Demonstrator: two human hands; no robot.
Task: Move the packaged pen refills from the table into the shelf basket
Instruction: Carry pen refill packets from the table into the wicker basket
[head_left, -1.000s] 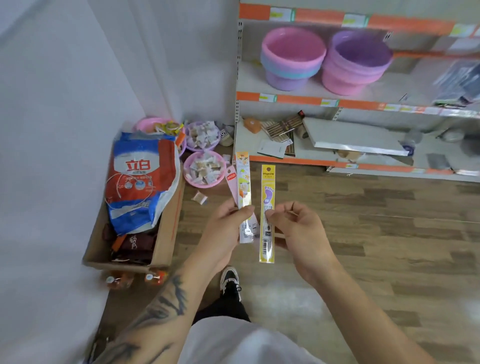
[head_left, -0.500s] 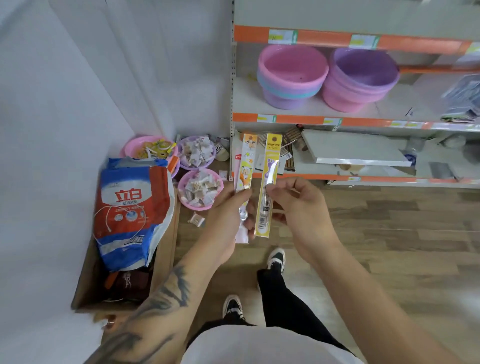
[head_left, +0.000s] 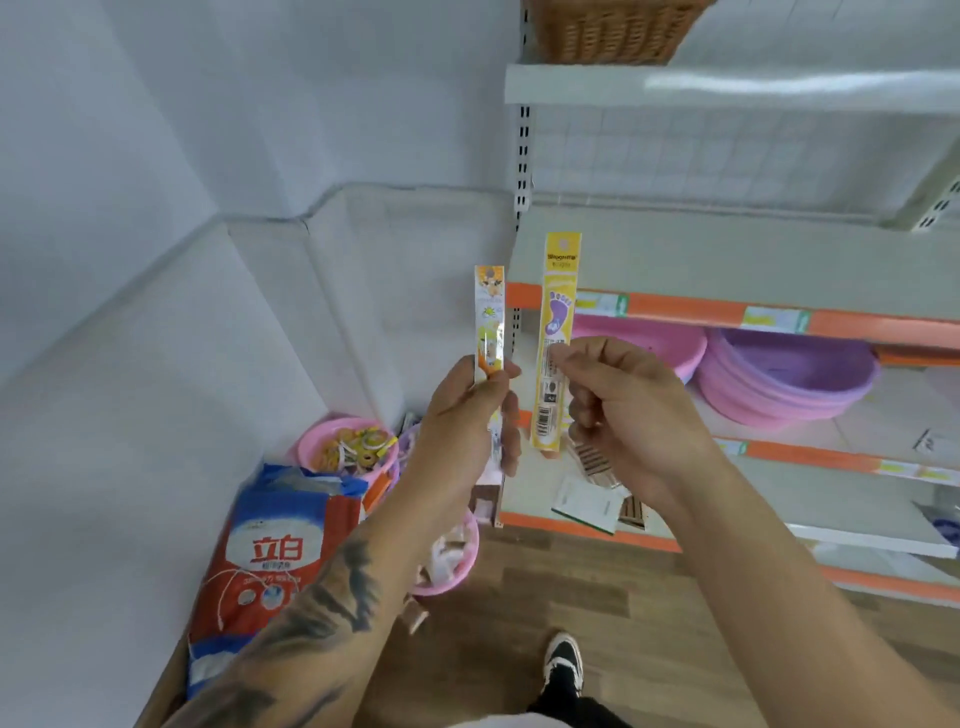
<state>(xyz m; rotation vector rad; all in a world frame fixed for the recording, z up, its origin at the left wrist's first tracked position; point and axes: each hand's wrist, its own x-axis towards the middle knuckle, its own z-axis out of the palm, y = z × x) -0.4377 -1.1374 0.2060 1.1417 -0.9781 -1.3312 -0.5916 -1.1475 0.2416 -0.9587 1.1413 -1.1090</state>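
Note:
My left hand (head_left: 467, 426) grips a narrow orange-and-white refill pack (head_left: 489, 317) upright, with more packs partly hidden behind its fingers. My right hand (head_left: 623, 410) pinches a yellow refill pack (head_left: 557, 322) with a purple foot print, held upright beside the other. Both packs are raised in front of the shelf unit. A woven wicker basket (head_left: 618, 31) sits on the top shelf, above and slightly right of the packs; only its lower part shows.
Stacked pink and purple basins (head_left: 789, 384) fill the middle shelf. Papers and small items lie on the low shelf (head_left: 592, 499). On the floor at left: a red-and-blue detergent bag (head_left: 270, 561) in a cardboard box and pink bowls (head_left: 343, 447) of small goods. White wall at left.
Both hands rose with their packs from waist height up toward the shelves. My view tilted upward, bringing the wicker basket on the top shelf into sight.

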